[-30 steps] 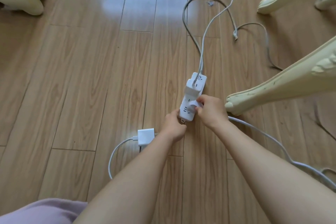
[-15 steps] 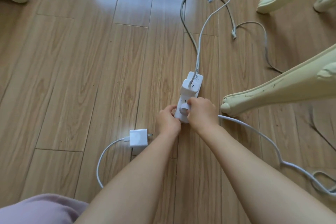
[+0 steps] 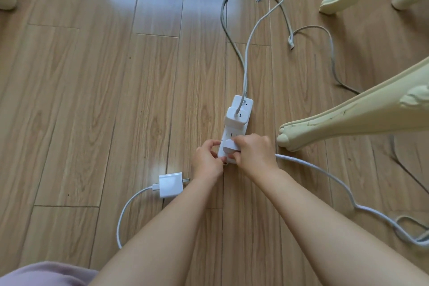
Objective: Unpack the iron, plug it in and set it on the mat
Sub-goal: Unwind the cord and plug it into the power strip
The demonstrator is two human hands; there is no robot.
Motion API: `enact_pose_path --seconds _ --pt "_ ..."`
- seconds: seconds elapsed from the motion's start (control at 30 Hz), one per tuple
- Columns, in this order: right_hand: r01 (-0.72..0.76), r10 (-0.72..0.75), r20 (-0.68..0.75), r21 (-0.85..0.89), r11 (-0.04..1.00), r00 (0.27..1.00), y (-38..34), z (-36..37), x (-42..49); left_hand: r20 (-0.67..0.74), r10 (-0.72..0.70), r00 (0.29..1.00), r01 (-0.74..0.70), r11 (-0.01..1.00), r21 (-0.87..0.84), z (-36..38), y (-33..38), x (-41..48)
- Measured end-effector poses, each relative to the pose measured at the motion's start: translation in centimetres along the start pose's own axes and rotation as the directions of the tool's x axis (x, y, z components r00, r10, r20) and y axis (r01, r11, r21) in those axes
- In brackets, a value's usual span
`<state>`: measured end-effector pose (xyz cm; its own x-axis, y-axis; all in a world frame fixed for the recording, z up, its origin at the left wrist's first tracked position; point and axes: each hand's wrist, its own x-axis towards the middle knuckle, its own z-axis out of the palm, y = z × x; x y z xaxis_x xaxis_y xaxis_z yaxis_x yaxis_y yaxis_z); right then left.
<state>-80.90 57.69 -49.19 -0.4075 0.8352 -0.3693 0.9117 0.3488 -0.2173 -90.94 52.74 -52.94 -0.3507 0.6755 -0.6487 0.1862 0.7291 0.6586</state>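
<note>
Plug [image 3: 228, 147] now sits flat over the near socket of the power strip [image 3: 235, 133], lower centre; a second ago it was only at the strip's edge. Right hand [image 3: 254, 152] pinches it with curled fingers; left hand [image 3: 207, 160] grips the strip's end. Probably seated. Iron and mat out of view. Wooden floor [image 3: 92, 100]; loose charger [image 3: 170, 184] lower left; cream furniture leg [image 3: 348, 116] right.

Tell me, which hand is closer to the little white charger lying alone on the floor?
The left hand. It grips the near end of the power strip, just right of the loose charger. The right hand is farther right, holding the plug on the strip.
</note>
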Motion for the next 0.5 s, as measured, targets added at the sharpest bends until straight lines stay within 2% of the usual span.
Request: enact_pose_path --seconds 0.1,0.2,0.27,0.33,0.37,0.5 --pt "-0.035 0.036 -0.024 0.057 0.998 0.999 0.1 0.8 -0.3 0.017 0.023 1.0 -0.025 0.998 0.063 -0.2 0.1 0.2" --pt "-0.072 0.071 0.014 0.106 0.992 0.997 0.0 0.8 -0.3 0.035 0.119 0.992 -0.123 0.98 0.153 -0.6 0.5 -0.1" --pt "-0.132 0.113 0.09 0.243 0.961 0.99 0.7 0.4 0.1 0.09 0.193 0.977 -0.208 0.954 0.218 -0.8 0.8 -0.1" --pt "-0.16 0.121 0.131 0.358 0.92 0.984 1.5 0.1 0.2 0.149 0.206 0.967 -0.241 0.931 0.274 -1.1 1.0 0.1" --pt "-0.146 0.11 0.122 0.345 0.927 0.986 1.7 0.2 0.2 0.164 0.207 0.964 -0.248 0.926 0.286 -1.3 0.8 0.4" --pt "-0.05 0.044 0.07 0.081 0.995 0.997 1.3 0.9 -0.1 0.178 0.238 0.955 -0.282 0.915 0.288 -1.3 0.6 0.4"
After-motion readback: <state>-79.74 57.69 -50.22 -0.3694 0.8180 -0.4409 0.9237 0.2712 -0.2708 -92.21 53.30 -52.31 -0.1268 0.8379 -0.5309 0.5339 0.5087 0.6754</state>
